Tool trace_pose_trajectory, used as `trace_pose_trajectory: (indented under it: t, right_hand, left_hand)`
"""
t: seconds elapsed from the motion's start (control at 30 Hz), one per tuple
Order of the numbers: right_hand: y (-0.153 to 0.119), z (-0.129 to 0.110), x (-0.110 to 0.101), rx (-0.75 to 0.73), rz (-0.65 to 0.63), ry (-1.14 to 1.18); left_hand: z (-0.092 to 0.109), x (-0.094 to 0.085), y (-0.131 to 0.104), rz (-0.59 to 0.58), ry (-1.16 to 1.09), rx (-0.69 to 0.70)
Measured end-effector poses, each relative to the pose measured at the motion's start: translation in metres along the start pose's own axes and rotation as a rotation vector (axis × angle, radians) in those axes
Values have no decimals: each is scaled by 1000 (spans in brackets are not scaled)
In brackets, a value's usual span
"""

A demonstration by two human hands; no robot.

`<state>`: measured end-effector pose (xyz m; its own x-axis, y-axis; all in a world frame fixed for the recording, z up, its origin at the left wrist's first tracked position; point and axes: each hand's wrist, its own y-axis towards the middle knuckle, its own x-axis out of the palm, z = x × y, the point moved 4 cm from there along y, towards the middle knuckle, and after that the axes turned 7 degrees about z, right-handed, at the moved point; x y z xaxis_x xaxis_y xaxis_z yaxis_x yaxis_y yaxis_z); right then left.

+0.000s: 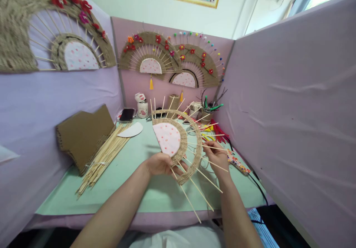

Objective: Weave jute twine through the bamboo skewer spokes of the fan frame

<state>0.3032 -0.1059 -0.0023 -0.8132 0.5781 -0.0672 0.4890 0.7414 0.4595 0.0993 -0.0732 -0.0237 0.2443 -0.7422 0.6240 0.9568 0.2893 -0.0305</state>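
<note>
A half-round fan of bamboo sticks, woven with jute twine in two bands, is held tilted above the table. Pink-spotted white fabric covers its centre, and bare sticks spread out past the outer band. My left hand grips its lower edge, thumb in front and fingers behind. At the fan's right side, my right hand is closed in a pinch close to the outer band, among the stick ends. Loose jute twine loops beside these fingers, which seem to pinch it; the fingertips are partly hidden.
To the left lie a bundle of sticks, brown cardboard and a white half-disc. Along the back stand a phone, a jar, a twine spool and a tool pot. Finished fans hang on the partitions.
</note>
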Motion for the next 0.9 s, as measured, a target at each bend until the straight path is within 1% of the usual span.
trace_pose_trajectory:
  t: [0.1,0.27,0.37,0.43,0.53,0.6,0.67,0.8,0.9]
  right_hand:
    - [-1,2,5,17,1,20]
    - [0,2,-7,-29,125,-35]
    - [0,-2,-12,-64,136,-123]
    - [-2,-6,-12,-99,138,-176]
    - [-5,-11,-5,-157,95,-217]
    - [-8,-11,4,-205,26,-238]
    - [-11,-10,12,-256,-42,-260]
    - [-14,-10,20,-345,-108,-288]
    - [-16,-13,19,-404,-113,-315]
  left_hand:
    - [1,1,2,26,24,32]
    - [10,-6,-1,108,76,130]
    - [18,-13,-7,132,141,116]
    - [27,-19,-15,173,196,103]
    - [40,-30,-31,286,241,102]
    - [44,-37,-43,340,289,57]
    - [46,-45,-54,407,312,51]
    - [51,-57,-73,602,325,124]
    - [55,-57,-79,652,324,157]
